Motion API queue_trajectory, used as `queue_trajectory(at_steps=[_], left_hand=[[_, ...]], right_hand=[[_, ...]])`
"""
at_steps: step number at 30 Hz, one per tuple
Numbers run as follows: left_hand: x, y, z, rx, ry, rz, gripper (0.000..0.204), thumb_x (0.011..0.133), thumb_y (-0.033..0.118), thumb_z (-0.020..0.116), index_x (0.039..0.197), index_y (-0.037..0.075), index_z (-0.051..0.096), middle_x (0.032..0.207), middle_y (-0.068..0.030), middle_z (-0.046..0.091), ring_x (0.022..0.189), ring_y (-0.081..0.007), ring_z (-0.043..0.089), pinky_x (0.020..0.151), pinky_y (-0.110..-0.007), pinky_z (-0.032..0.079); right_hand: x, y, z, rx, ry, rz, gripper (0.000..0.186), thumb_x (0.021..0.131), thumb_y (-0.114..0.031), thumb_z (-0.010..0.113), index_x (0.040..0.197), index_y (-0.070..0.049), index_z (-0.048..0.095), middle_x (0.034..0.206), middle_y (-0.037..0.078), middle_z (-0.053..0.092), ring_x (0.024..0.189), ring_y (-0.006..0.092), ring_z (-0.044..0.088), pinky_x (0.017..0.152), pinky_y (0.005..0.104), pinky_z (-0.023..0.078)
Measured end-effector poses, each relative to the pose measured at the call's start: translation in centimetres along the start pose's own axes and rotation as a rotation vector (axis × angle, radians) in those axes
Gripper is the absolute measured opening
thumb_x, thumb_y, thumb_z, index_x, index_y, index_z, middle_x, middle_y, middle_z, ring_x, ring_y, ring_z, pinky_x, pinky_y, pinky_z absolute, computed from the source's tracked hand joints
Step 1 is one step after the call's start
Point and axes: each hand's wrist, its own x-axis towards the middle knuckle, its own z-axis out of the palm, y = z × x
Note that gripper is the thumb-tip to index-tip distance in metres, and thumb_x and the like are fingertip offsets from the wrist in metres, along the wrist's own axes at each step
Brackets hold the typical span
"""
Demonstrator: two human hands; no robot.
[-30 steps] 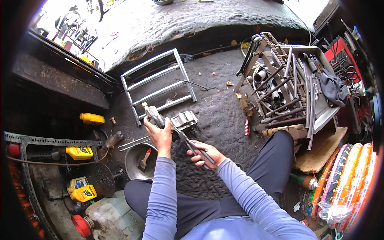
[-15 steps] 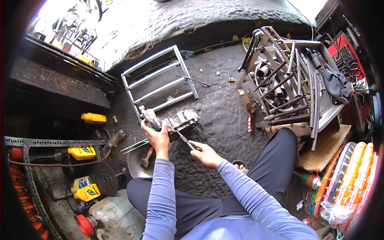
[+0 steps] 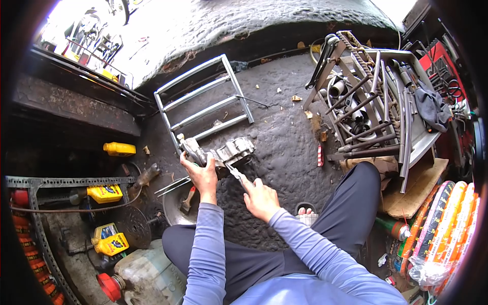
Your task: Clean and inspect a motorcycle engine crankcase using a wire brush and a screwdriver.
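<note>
A silvery cast-metal engine part (image 3: 235, 149) lies on the dark floor in front of me, at the near end of a metal tube frame (image 3: 206, 104). My left hand (image 3: 205, 179) is closed round its left end, thumb up on the near side. My right hand (image 3: 262, 199) grips a slim metal hand tool (image 3: 235, 173), its forefinger stretched along it. The tool's tip meets the near side of the part, around its middle. Whether it is a driver or pliers I cannot make out, since the fingers cover its handle.
A round pan (image 3: 172, 207) with a red-handled brush (image 3: 188, 200) sits by my left knee. Yellow bottles (image 3: 119, 149) and a large plastic jug (image 3: 147, 277) are on the left. At right stand a metal rack (image 3: 363, 96), a tray (image 3: 424, 145) of tools and wrapped tyres (image 3: 445, 223).
My right hand has turned and shifted slightly left, its forefinger now reaching along the tool. The tool stands at a different angle against the part. My left hand keeps its place.
</note>
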Motion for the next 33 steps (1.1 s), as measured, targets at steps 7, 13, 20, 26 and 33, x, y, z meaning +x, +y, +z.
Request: queue_trajectory(at_steps=[7, 13, 20, 26, 33], left_hand=[[-0.3, 0.8, -0.2, 0.012, -0.006, 0.009, 0.078, 0.074, 0.021, 0.076, 0.135, 0.0, 0.032, 0.131, -0.0268, 0.044, 0.125, -0.0422, 0.043, 0.108, -0.046, 0.031], [0.2, 2.0, 0.3, 0.037, -0.027, 0.01, 0.077, 0.074, 0.02, 0.076, 0.134, 0.002, 0.033, 0.131, -0.0271, 0.045, 0.123, -0.0425, 0.045, 0.106, -0.046, 0.033], [0.4, 2.1, 0.6, 0.065, -0.041, 0.032, 0.079, 0.073, 0.02, 0.079, 0.135, 0.003, 0.032, 0.132, -0.0273, 0.045, 0.124, -0.0421, 0.046, 0.105, -0.046, 0.035], [0.8, 2.2, 0.4, 0.045, -0.054, -0.012, 0.08, 0.072, 0.019, 0.079, 0.135, 0.003, 0.032, 0.133, -0.0276, 0.044, 0.125, -0.0422, 0.045, 0.106, -0.046, 0.035], [0.6, 3.1, 1.3, 0.09, -0.06, 0.031, 0.075, 0.074, 0.017, 0.077, 0.134, 0.002, 0.035, 0.126, -0.0247, 0.048, 0.118, -0.0379, 0.048, 0.102, -0.044, 0.036]], right_hand=[[-0.7, 1.8, -3.0, 0.096, -0.048, 0.25, 0.059, 0.091, -0.032, 0.057, 0.146, -0.02, 0.039, 0.105, 0.019, 0.056, 0.091, 0.0411, 0.062, 0.08, 0.0497, 0.051], [0.3, 1.9, -3.3, 0.048, -0.056, 0.234, 0.06, 0.091, -0.033, 0.057, 0.147, -0.02, 0.038, 0.107, 0.021, 0.058, 0.09, 0.043, 0.063, 0.084, 0.0524, 0.05], [0.6, 3.3, -4.4, 0.106, -0.077, 0.208, 0.061, 0.09, -0.034, 0.056, 0.145, -0.015, 0.04, 0.11, 0.021, 0.059, 0.099, 0.0413, 0.062, 0.088, 0.0495, 0.049], [0.6, 5.2, -3.7, 0.258, -0.053, 0.22, 0.06, 0.088, -0.031, 0.059, 0.144, -0.016, 0.044, 0.112, 0.021, 0.063, 0.106, 0.0396, 0.06, 0.094, 0.0449, 0.047], [1.2, 5.4, -2.5, 0.473, 0.044, 0.29, 0.057, 0.088, -0.026, 0.06, 0.141, -0.007, 0.047, 0.115, 0.023, 0.064, 0.11, 0.0359, 0.061, 0.096, 0.0399, 0.047]])
